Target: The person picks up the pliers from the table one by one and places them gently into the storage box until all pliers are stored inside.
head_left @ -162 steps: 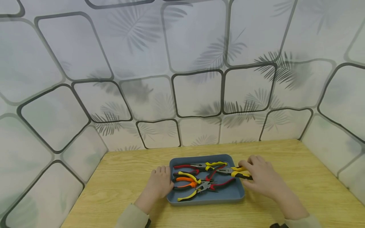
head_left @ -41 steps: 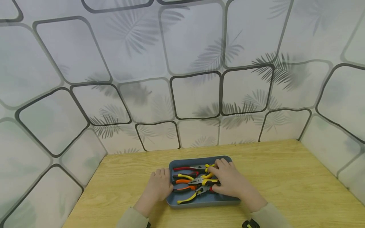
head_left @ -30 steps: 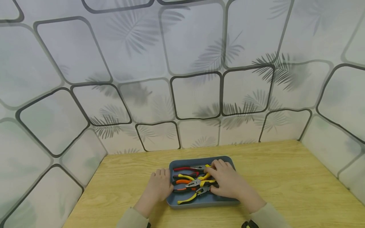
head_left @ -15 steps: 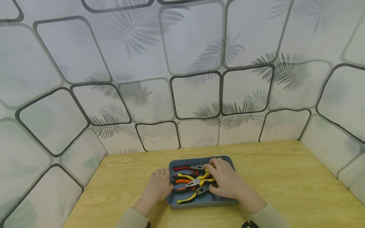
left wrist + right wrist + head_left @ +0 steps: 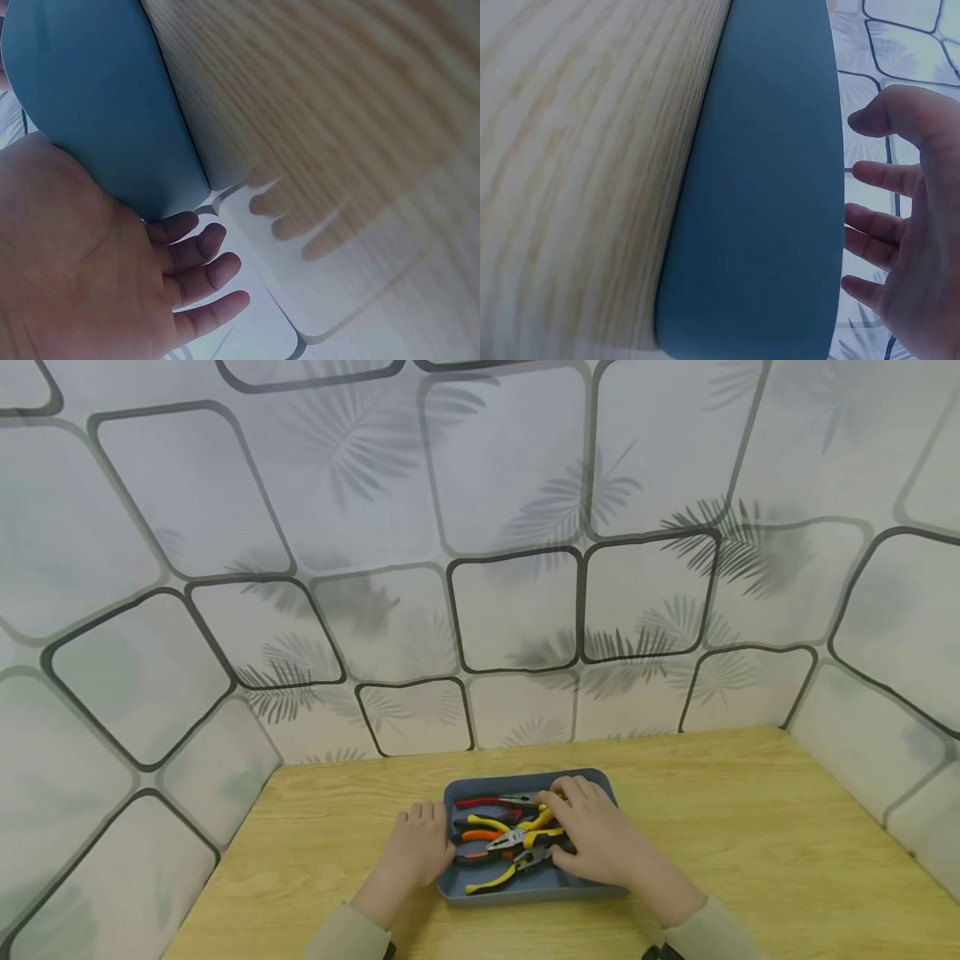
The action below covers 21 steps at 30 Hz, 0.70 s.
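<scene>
A shallow blue tray filled with several pliers lies on the table. My left hand holds its left wall, thumb over the rim and the other fingers extended outside, as the left wrist view shows. Over the right half of the tray, my right hand bends its fingers and thumb around the yellow-and-black handles of combination pliers. Their silver jaws stand apart and point left across the pile. The handle ends are covered by the hand, and in the right wrist view the tray wall hides the pliers.
Beneath and beside the held pliers lie orange-handled pliers, red-handled pliers at the back, and other yellow-handled pliers at the front. The wood-grain table meets a patterned cloth wall behind and at both sides.
The right hand has brought the yellow-and-black pliers from the tray's right edge leftward onto the pile. Over the last half second almost nothing moves. The left hand keeps its place throughout.
</scene>
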Each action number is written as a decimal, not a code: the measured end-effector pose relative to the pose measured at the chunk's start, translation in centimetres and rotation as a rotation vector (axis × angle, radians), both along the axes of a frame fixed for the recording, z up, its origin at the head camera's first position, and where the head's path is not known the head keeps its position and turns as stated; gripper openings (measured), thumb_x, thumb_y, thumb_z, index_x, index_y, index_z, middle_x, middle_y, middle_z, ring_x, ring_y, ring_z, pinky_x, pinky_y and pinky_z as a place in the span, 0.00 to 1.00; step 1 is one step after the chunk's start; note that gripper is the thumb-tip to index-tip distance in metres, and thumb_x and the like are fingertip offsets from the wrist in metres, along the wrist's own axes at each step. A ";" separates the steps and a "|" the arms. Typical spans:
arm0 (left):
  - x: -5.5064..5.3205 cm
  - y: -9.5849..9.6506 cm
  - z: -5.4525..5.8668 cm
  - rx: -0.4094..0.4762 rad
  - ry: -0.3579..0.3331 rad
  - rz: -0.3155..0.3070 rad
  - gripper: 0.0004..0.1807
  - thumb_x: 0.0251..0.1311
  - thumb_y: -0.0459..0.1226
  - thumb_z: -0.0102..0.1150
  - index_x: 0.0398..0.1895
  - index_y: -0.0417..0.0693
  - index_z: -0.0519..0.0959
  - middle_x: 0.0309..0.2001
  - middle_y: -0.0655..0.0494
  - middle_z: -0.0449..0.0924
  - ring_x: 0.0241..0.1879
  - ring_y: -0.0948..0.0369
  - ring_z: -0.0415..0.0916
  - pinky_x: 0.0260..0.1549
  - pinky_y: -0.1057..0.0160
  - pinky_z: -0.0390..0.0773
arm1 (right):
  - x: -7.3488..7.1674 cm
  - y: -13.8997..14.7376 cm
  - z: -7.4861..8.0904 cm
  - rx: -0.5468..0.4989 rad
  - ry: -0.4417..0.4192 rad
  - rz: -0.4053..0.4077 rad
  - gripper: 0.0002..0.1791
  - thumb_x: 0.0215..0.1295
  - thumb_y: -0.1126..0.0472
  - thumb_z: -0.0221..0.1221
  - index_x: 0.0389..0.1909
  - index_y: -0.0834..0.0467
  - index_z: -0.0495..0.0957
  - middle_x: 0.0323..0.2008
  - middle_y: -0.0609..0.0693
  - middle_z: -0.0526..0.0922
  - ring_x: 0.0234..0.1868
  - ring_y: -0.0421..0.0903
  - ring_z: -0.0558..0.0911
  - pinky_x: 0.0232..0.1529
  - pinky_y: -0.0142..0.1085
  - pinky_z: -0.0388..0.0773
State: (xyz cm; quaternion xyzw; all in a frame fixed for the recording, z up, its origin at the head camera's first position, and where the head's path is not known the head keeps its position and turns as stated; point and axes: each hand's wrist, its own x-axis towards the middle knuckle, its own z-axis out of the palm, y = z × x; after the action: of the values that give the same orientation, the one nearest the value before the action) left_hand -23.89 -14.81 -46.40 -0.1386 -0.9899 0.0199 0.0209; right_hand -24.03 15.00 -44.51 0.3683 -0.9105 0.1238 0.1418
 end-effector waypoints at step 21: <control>0.3 0.0 0.6 0.039 -0.027 0.013 0.23 0.72 0.47 0.58 0.56 0.36 0.75 0.50 0.40 0.79 0.51 0.46 0.77 0.54 0.44 0.78 | 1.7 1.2 0.3 0.000 -0.008 0.023 0.26 0.66 0.56 0.69 0.63 0.53 0.76 0.56 0.48 0.77 0.55 0.46 0.76 0.58 0.49 0.77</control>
State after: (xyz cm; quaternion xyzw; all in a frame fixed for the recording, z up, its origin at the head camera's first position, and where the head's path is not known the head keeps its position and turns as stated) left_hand -23.56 -14.84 -45.79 -0.1319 -0.9912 -0.0013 0.0100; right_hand -22.31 16.19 -44.26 0.3784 -0.9067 0.1269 0.1364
